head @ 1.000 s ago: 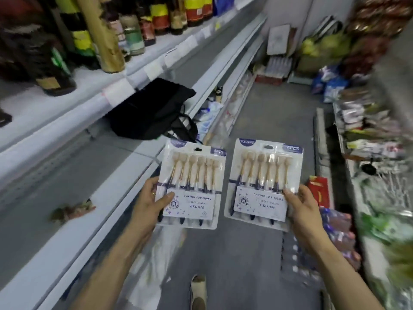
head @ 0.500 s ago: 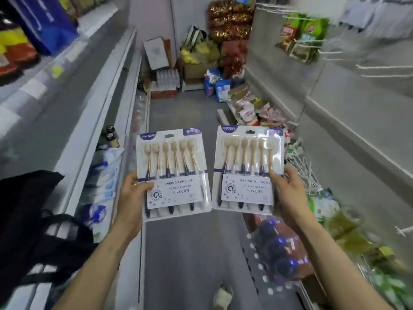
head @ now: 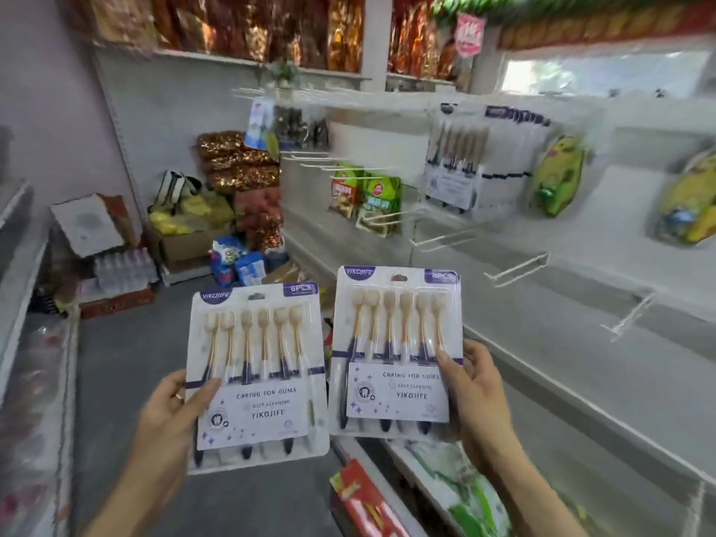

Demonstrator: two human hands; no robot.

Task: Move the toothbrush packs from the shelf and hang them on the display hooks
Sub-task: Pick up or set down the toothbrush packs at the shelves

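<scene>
I hold two white blister packs of six toothbrushes upright in front of me. My left hand (head: 174,416) grips the left pack (head: 257,377) by its lower left edge, thumb across the front. My right hand (head: 474,389) grips the right pack (head: 395,350) by its lower right edge. On the white display wall to the right, several bare white hooks (head: 517,271) stick out. Higher up, more toothbrush packs (head: 457,164) hang on hooks in a row.
Green snack bags (head: 366,197) and yellow-green packets (head: 558,174) hang on the same wall. Boxes, bags and a bottle crate (head: 116,281) are piled at the aisle's far end. Goods lie on the low shelf (head: 461,490) by my right arm. A white shelf edge (head: 23,281) runs along the left.
The view has swung right, from the left shelving and aisle to the hook wall. Both packs stay in my hands, now raised a little nearer the hooks.
</scene>
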